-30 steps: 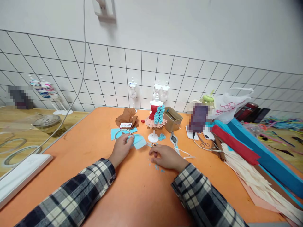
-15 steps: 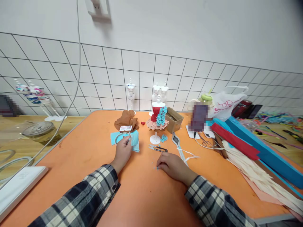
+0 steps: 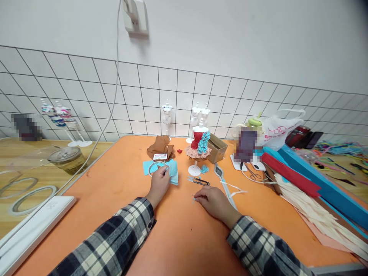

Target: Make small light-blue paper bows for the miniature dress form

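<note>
Scraps (image 3: 194, 199) at the right hand (image 3: 214, 205), light-blue sheets (image 3: 174, 173) at the left hand (image 3: 158, 186)

Thumb and fingers of the left hand are bent in at the near side of the sheets, beside a thin white ring (image 3: 151, 169) that lies on them left of the middle of the orange tabletop (image 3: 189, 249); whether they pinch anything, I cannot tell. The right hand is low and palm down near the centre, fingers curled and tips drawn together at the tiny blue scraps; I cannot tell if one is between them. Both wrists come out of plaid sleeves (image 3: 117, 234) from the near edge.

Just beyond the right hand lie thread snips (image 3: 200, 181), blades toward the left edge. Farther on, a small mannequin (image 3: 197, 141) stands upright in a red bodice with blue ruffles and a peach skirt, a blue ruffle piece (image 3: 204, 169) beside its base. Behind its right side sits a cardboard box (image 3: 217, 150). Left of it, toward the far edge, are a red scrap (image 3: 179, 151) and brown fabric (image 3: 158, 146) with a white label card (image 3: 160, 156) at its front.

Toward the right edge lie scissors (image 3: 254, 175), a red strip (image 3: 290, 174), cream strips (image 3: 310, 203) and a long blue strip (image 3: 324, 184). A plastic bag (image 3: 283, 128) sits near the far right corner.
</note>
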The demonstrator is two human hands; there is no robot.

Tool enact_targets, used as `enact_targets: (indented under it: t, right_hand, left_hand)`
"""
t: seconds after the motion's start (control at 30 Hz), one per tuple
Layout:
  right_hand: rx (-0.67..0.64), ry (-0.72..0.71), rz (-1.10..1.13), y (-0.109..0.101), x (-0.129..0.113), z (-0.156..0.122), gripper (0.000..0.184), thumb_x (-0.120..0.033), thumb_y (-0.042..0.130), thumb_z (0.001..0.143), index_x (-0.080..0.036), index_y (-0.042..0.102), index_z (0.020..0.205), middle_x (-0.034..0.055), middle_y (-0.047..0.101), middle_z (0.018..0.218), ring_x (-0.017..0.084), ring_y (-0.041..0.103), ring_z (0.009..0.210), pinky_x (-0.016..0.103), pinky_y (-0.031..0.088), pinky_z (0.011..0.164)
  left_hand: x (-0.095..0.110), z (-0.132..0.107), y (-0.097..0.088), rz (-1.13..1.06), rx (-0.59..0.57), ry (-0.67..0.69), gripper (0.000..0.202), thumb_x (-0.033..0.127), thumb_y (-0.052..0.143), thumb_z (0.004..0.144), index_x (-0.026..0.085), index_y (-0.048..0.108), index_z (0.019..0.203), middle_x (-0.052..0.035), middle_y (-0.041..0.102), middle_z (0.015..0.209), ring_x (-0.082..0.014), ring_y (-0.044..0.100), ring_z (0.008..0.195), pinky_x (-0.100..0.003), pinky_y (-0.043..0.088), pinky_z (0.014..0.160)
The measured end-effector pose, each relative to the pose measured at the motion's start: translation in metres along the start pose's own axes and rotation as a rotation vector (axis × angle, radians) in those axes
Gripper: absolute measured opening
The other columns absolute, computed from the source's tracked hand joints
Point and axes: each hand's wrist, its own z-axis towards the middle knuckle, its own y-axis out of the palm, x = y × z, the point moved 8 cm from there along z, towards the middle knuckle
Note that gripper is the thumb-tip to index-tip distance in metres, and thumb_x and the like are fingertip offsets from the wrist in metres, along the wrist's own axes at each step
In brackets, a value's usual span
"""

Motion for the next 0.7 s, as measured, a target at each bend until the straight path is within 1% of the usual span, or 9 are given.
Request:
enact_targets:
  t: [0.13,0.23,0.37,0.43,0.47,0.53,0.57,0.67,0.7]
  right_hand:
    - [0.01,0.005,-0.097,0.002,-0.01,-0.011,0.027,-0.023,0.049,0.09,-0.024,0.072,0.105,0.0037,0.07,0.097,0.017,0.064,0.09,0.026,0.044,0.079]
    - [0.003,0.023,-0.211,0.01,-0.018,-0.011,0.023,-0.03,0.051,0.09,-0.024,0.071,0.102,0.0045,0.069,0.094,0.018,0.063,0.087,0.026,0.043,0.074]
    - [0.01,0.047,-0.296,0.016,-0.018,0.007,0.023,-0.023,0.046,0.093,-0.022,0.069,0.094,0.0045,0.069,0.094,0.019,0.064,0.087,0.026,0.041,0.07]
    - [0.033,0.028,-0.27,0.013,-0.017,0.018,0.019,-0.025,0.049,0.092,-0.022,0.068,0.097,0.0045,0.07,0.096,0.019,0.063,0.091,0.025,0.04,0.07]
    - [0.061,0.034,-0.233,0.011,-0.015,0.022,0.019,-0.025,0.052,0.091,-0.023,0.066,0.104,0.0039,0.07,0.097,0.019,0.063,0.091,0.025,0.04,0.071]
    - [0.096,0.058,-0.162,0.007,-0.011,0.027,0.023,-0.025,0.056,0.089,-0.023,0.064,0.111,0.0029,0.07,0.098,0.018,0.063,0.091,0.025,0.04,0.073]
    - [0.096,0.07,-0.14,0.007,-0.009,0.028,0.022,-0.025,0.056,0.089,-0.023,0.065,0.11,0.0027,0.07,0.098,0.018,0.063,0.091,0.025,0.04,0.074]
    - [0.048,0.074,-0.143,0.012,-0.006,0.029,0.012,-0.022,0.056,0.088,-0.021,0.069,0.091,0.0027,0.07,0.095,0.018,0.062,0.091,0.025,0.039,0.073]
    - [0.044,0.066,-0.154,0.012,-0.006,0.03,0.012,-0.022,0.056,0.089,-0.021,0.068,0.089,0.0026,0.069,0.094,0.018,0.062,0.089,0.025,0.039,0.073]
  left_hand:
    - [-0.002,0.001,-0.003,0.023,-0.006,-0.007,0.025,0.035,0.04,0.081,0.021,0.041,0.06,0.003,0.038,0.059,-0.0144,0.04,0.059,-0.025,0.032,0.055]
    - [-0.001,0.002,-0.005,0.03,-0.017,-0.004,0.026,0.036,0.04,0.079,0.021,0.04,0.058,0.0033,0.036,0.057,-0.0146,0.04,0.058,-0.025,0.032,0.055]
    - [0.001,0.001,-0.006,0.035,-0.031,-0.003,0.025,0.035,0.039,0.078,0.021,0.039,0.057,0.0034,0.036,0.056,-0.015,0.041,0.058,-0.026,0.032,0.054]
    - [0.0,0.001,-0.007,0.039,-0.033,-0.004,0.026,0.035,0.039,0.079,0.021,0.038,0.057,0.0035,0.035,0.056,-0.0149,0.04,0.058,-0.026,0.032,0.055]
    - [0.0,0.001,-0.006,0.041,-0.034,-0.005,0.027,0.035,0.039,0.079,0.021,0.037,0.057,0.0035,0.035,0.057,-0.0148,0.04,0.058,-0.026,0.032,0.055]
    - [-0.001,0.001,-0.006,0.045,-0.039,-0.008,0.028,0.037,0.04,0.081,0.021,0.038,0.058,0.0034,0.036,0.058,-0.0148,0.041,0.059,-0.026,0.033,0.056]
    - [-0.002,0.001,-0.006,0.047,-0.039,-0.008,0.029,0.037,0.04,0.081,0.021,0.039,0.058,0.0034,0.037,0.058,-0.0148,0.041,0.059,-0.026,0.033,0.056]
    - [-0.003,0.003,-0.005,0.055,-0.033,0.001,0.029,0.036,0.041,0.081,0.021,0.038,0.057,0.0035,0.037,0.057,-0.0148,0.041,0.057,-0.026,0.032,0.055]
    - [-0.002,0.003,-0.006,0.058,-0.029,0.008,0.029,0.035,0.041,0.081,0.021,0.038,0.056,0.0034,0.037,0.056,-0.0149,0.041,0.057,-0.026,0.032,0.054]
